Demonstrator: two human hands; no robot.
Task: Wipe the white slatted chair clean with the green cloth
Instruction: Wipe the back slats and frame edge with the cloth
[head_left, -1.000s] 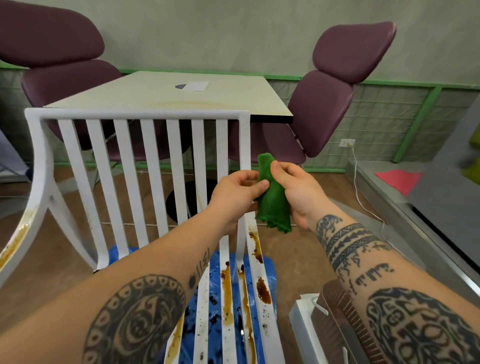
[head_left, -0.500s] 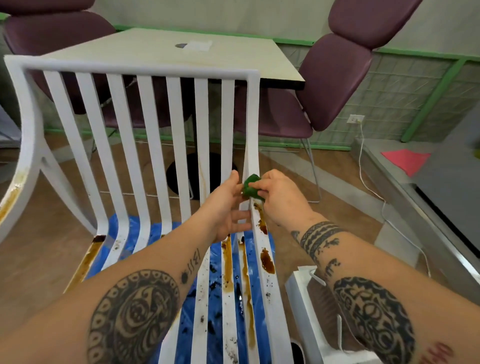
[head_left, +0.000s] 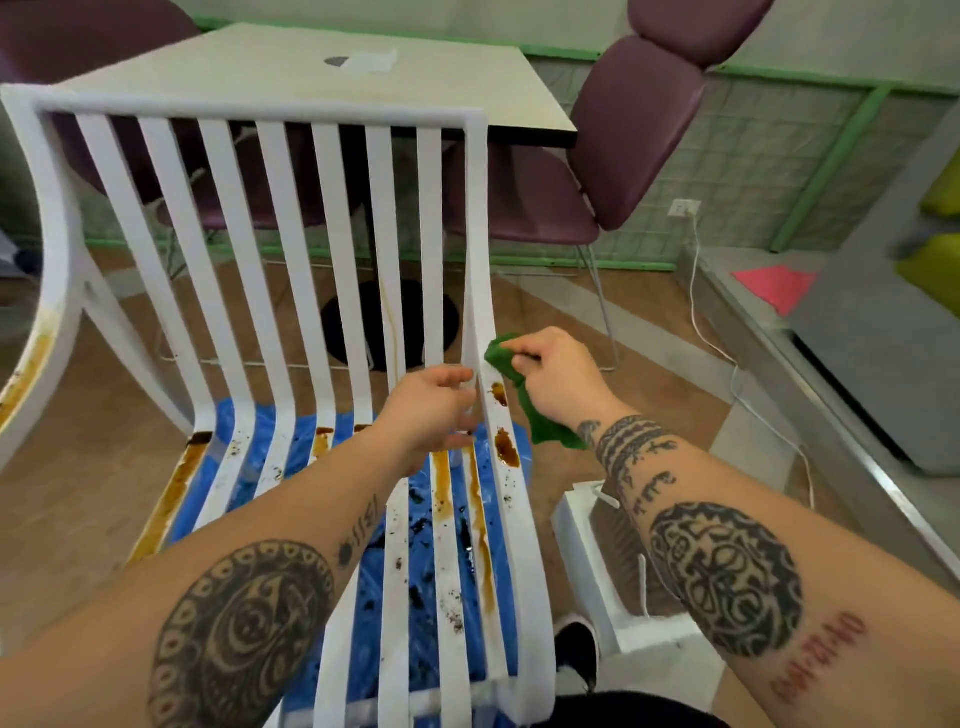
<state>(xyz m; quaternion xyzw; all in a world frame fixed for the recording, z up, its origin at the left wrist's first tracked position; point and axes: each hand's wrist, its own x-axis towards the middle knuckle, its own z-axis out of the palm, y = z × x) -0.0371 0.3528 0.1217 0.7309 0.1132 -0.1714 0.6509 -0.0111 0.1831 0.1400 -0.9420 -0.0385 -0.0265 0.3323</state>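
Chair: the white slatted chair (head_left: 260, 110) stands right in front of the person, its back to the tabletop (head_left: 291, 57).
Dirt: brown stains (head_left: 506, 449) run down the seat slats, mostly on the right side, and there are dark crumbs too. One arm on the left is stained brown as well.
Cloth: the green cloth (head_left: 540, 415) is bunched up in the right hand (head_left: 558, 379). Its top touches the outer right slat, just above the first brown spot, and the rest hangs down by the wrist.
Right hand: its fingers and thumb pinch the cloth tight.
Left hand: the left hand (head_left: 431, 410) is at the slats just beside the cloth, with bent fingers. I cannot tell if it grips a slat or only touches it.
How the cloth will handle: I think it is soft, light and floppy. A wad held in the fingers should rub better than a loose end.
How the chair will handle: it looks hard and stiff, and maybe light enough to slide when rubbed. Holding a clean slat should keep it steady.
Gaps: the cloth could slip between the thin slats, so each slat needs its own wipe.
Under the chair: a blue sheet (head_left: 371, 613) lies on the floor.
Close by: a white bag (head_left: 582, 540) stands just beside the seat on the right, near the elbow.
Behind: a purple chair (head_left: 639, 140) sits past the tabletop, well apart from the hands.
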